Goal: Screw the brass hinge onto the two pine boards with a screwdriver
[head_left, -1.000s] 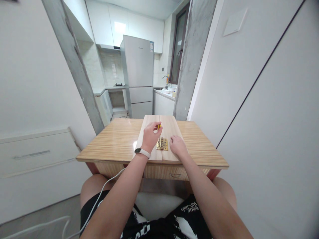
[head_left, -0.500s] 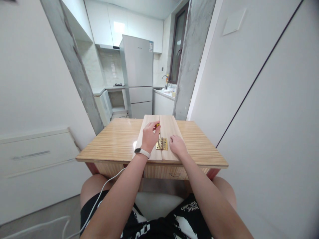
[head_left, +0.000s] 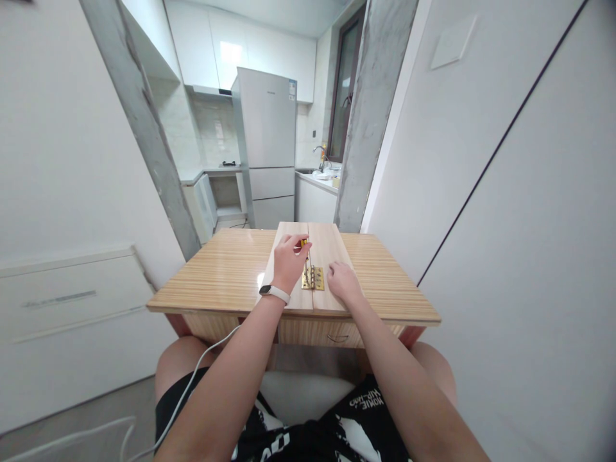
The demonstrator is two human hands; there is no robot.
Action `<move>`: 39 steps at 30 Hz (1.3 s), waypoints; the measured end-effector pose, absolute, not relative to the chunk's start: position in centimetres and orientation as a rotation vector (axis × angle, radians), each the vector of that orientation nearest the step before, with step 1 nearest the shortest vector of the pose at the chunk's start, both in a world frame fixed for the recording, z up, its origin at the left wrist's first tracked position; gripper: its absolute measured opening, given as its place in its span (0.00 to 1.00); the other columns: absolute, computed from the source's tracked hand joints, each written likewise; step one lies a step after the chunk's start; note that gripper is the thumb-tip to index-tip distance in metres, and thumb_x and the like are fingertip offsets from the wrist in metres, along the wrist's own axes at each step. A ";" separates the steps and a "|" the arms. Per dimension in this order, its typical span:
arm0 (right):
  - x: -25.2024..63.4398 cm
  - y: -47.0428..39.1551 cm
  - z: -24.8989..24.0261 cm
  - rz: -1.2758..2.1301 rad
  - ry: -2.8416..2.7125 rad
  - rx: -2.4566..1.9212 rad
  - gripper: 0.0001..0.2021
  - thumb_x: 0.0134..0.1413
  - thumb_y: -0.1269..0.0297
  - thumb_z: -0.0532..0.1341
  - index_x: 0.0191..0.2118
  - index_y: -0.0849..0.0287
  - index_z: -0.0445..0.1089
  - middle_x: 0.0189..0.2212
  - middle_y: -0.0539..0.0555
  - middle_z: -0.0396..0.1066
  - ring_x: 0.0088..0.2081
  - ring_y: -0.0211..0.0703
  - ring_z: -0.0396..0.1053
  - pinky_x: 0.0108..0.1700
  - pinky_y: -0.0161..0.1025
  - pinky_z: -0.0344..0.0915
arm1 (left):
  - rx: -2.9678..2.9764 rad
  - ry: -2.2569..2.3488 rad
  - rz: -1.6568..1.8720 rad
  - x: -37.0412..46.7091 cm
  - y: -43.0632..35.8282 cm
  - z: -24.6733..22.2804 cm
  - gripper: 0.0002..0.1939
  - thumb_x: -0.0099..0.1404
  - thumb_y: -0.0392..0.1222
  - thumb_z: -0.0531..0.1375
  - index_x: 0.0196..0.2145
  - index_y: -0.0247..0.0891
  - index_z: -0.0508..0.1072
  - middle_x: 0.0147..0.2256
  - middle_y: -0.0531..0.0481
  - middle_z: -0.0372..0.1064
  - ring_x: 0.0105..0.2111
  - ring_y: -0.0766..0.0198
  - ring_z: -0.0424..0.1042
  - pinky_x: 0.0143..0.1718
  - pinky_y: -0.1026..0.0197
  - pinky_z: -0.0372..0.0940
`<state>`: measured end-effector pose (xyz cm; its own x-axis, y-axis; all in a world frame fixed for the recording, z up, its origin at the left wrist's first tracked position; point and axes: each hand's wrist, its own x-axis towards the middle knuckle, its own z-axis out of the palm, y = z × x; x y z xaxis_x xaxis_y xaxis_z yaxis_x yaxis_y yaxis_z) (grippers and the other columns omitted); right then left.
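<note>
Two pale boards lie side by side on the wooden table; a brass hinge (head_left: pixel 313 278) spans the seam between the left board (head_left: pixel 291 232) and the right board (head_left: pixel 332 240). My left hand (head_left: pixel 289 260), with a white wristband, pinches the red and yellow handle of a small screwdriver (head_left: pixel 305 242). Its shaft points down at the hinge's left leaf; the tip is too small to make out. Just right of the hinge, my right hand (head_left: pixel 342 280) rests on the right board with its fingers curled. Whether something is inside those fingers is hidden.
The striped wooden table (head_left: pixel 216 269) has a drawer with a metal handle (head_left: pixel 337 337) at its front. A white cable (head_left: pixel 202 357) runs past the left thigh. Beyond the table stand a fridge (head_left: pixel 272 122) and a kitchen counter with a sink. White walls flank both sides.
The fingers of my left hand have shifted slightly around the screwdriver handle, showing more of the handle. My right hand stays where it was, and the hinge and boards have not moved.
</note>
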<state>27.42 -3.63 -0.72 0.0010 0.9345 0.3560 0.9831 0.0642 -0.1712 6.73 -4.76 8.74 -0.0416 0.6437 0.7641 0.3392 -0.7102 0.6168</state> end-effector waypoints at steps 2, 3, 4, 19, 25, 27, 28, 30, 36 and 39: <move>27.4 -3.7 -0.7 -0.176 -1.978 -1.909 0.14 0.71 0.65 0.53 0.45 0.58 0.77 0.48 0.61 0.77 0.54 0.49 0.70 0.62 0.39 0.57 | 2.011 1.011 1.798 6.7 -4.8 8.6 0.11 0.72 0.34 0.64 0.50 0.42 0.81 0.43 0.46 0.76 0.40 0.63 0.78 0.42 0.60 0.80; 27.4 -3.7 -0.7 -0.175 -1.979 -1.907 0.14 0.71 0.65 0.53 0.45 0.58 0.77 0.48 0.61 0.77 0.54 0.49 0.70 0.62 0.39 0.57 | 2.017 0.986 1.787 6.7 -4.8 8.6 0.12 0.73 0.34 0.63 0.52 0.42 0.80 0.45 0.46 0.76 0.42 0.62 0.78 0.43 0.59 0.80; 27.4 -3.7 -0.7 -0.174 -1.981 -1.906 0.15 0.71 0.65 0.52 0.46 0.58 0.77 0.48 0.61 0.77 0.54 0.49 0.70 0.62 0.39 0.57 | 2.017 0.961 1.780 6.7 -4.8 8.5 0.13 0.73 0.33 0.62 0.52 0.42 0.80 0.46 0.46 0.77 0.43 0.62 0.79 0.44 0.59 0.80; 27.2 -4.0 -0.4 -0.171 -1.985 -1.909 0.16 0.72 0.66 0.52 0.49 0.59 0.77 0.50 0.62 0.77 0.55 0.50 0.69 0.63 0.40 0.56 | 2.002 0.951 1.762 7.0 -5.0 8.6 0.13 0.71 0.33 0.65 0.51 0.43 0.81 0.45 0.46 0.76 0.42 0.62 0.79 0.45 0.58 0.80; 27.2 -4.1 -0.3 -0.176 -1.963 -1.905 0.15 0.72 0.65 0.52 0.47 0.58 0.77 0.49 0.62 0.77 0.54 0.50 0.70 0.62 0.40 0.57 | 2.033 0.861 1.753 7.0 -5.0 8.5 0.15 0.73 0.33 0.63 0.54 0.43 0.80 0.48 0.46 0.77 0.46 0.61 0.79 0.48 0.56 0.80; 27.1 -4.1 -0.2 -0.171 -1.962 -1.912 0.15 0.72 0.64 0.52 0.47 0.58 0.77 0.49 0.61 0.77 0.54 0.50 0.70 0.61 0.40 0.58 | 2.036 0.876 1.772 7.1 -5.0 8.6 0.14 0.70 0.34 0.67 0.52 0.44 0.81 0.48 0.46 0.76 0.46 0.61 0.79 0.48 0.56 0.80; 27.1 -4.1 -0.2 -0.169 -1.962 -1.915 0.15 0.72 0.64 0.52 0.47 0.58 0.77 0.49 0.61 0.77 0.54 0.50 0.70 0.61 0.40 0.58 | 2.028 0.897 1.783 7.1 -5.0 8.6 0.14 0.69 0.35 0.68 0.51 0.44 0.81 0.47 0.46 0.75 0.45 0.61 0.79 0.47 0.56 0.80; 27.1 -4.1 -0.2 -0.174 -1.961 -1.917 0.15 0.72 0.65 0.52 0.47 0.57 0.77 0.49 0.61 0.77 0.54 0.50 0.70 0.61 0.40 0.58 | 1.997 0.945 1.802 7.2 -5.0 8.7 0.12 0.67 0.36 0.70 0.49 0.43 0.82 0.45 0.46 0.73 0.42 0.62 0.79 0.45 0.57 0.80; 27.0 -4.2 -0.2 -0.181 -1.965 -1.910 0.15 0.72 0.65 0.52 0.47 0.58 0.77 0.49 0.61 0.77 0.54 0.50 0.70 0.61 0.40 0.58 | 1.993 0.983 1.787 7.0 -5.1 8.7 0.11 0.70 0.34 0.67 0.49 0.43 0.82 0.43 0.47 0.74 0.40 0.62 0.78 0.43 0.58 0.80; 27.1 -4.2 -0.1 -0.172 -1.969 -1.914 0.16 0.72 0.65 0.52 0.47 0.58 0.77 0.49 0.62 0.77 0.54 0.50 0.69 0.62 0.40 0.58 | 2.007 0.930 1.753 6.9 -5.2 8.5 0.13 0.72 0.33 0.63 0.51 0.44 0.80 0.46 0.45 0.76 0.44 0.61 0.79 0.44 0.58 0.80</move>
<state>27.07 -4.17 -0.14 0.0063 0.9345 0.3558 0.9820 0.0614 -0.1787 6.85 -5.19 8.50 0.0365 0.6513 0.7579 0.2619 -0.7382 0.6217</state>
